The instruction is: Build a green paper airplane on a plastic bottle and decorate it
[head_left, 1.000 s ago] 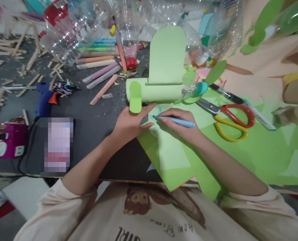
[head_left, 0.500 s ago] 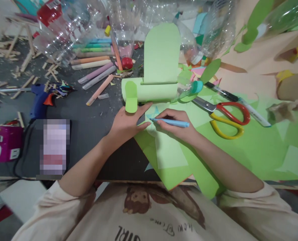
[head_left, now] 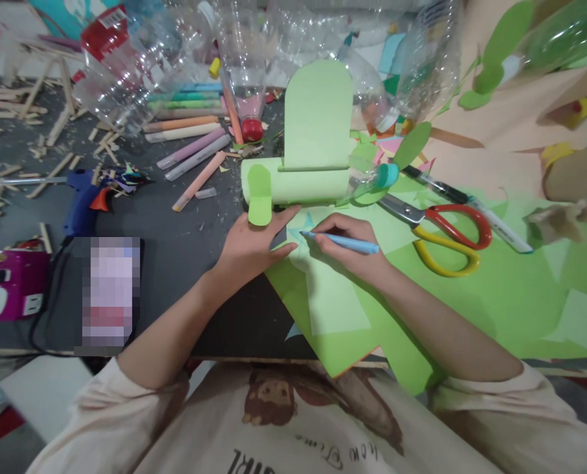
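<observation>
On the table (head_left: pixel 175 257), green paper (head_left: pixel 510 309) overlaps, sheets uncountable, partly under one pale sheet (head_left: pixel 337 303) near your middle. One wrapped bottle (head_left: pixel 318 184) lies just beyond it, on the far side; one pair of scissors (head_left: pixel 414 214) lies right. Of your two hands, the left hand (head_left: pixel 249 240) spreads its fingers at the sheet's left edge, gripping nothing; the right hand (head_left: pixel 357 262) pinches one blue pen (head_left: pixel 350 244). You seem mid-drawing: the next stroke calls for a flat sheet and steady tip at one star-like outline (head_left: pixel 307 224)
</observation>
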Motion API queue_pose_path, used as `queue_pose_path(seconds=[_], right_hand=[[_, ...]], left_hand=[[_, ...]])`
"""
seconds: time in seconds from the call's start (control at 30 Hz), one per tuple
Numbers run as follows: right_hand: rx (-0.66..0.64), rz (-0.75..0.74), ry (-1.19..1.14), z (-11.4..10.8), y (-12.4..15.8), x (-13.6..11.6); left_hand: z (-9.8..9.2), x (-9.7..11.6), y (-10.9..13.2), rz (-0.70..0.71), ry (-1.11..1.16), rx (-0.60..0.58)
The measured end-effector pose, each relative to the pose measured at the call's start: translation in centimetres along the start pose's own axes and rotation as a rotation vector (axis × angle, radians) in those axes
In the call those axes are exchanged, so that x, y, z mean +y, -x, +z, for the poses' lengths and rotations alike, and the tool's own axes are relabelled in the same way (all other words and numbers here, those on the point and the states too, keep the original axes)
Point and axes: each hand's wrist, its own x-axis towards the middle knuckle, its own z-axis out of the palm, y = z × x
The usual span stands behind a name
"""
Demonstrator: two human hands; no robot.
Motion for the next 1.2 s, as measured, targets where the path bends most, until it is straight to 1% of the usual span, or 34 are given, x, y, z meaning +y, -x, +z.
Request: queue_pose_path(seconds=[0.07,0.17,0.27,0.5,0.63,0.8,0.97,1.13,1.2], right_hand=[[0.026,-0.007,-0.027,0.00,-0.01,0.07],[0.011,0.007,-0.070,-0.05,-0.05,-0.01],[-0.005,0.014,-0.097,-0.12,-0.05,-0.17],[-0.005,-0.007,-0.030,-0.10,0.08,0.03],[0.010,0.023,-0.009,-0.05,0.08,-0.04],[-0.023,0.077,-0.002,0.01,-0.01,-0.31],[0.036,0.048,-0.021,0.03,-0.10,-0.34],[-0.031,0.085,-0.005,-0.01,-0.12,-0.44],[-0.004,0.076,-0.021,0.00,-0.12,-0.46]], left_hand=[[-0.11,0.07,0.00,-0.011,-0.005,-0.010],[-0.36,0.20,-0.01,-0.029,-0.012,-0.045],[-0.55,0.29,-0.05,-0.019,-0.003,-0.051],[-0.67,0.45,-0.17,-0.055,0.003,-0.088],[-0.56,0.41,-0.17,-0.052,0.016,-0.076],[-0.78,0.54,-0.20,-0.076,0.041,-0.089],[-0.98,0.67,-0.28,-0.087,0.032,-0.109],[-0.83,0.54,-0.27,-0.067,0.026,-0.090],[-0.84,0.55,-0.26,-0.065,0.027,-0.091]])
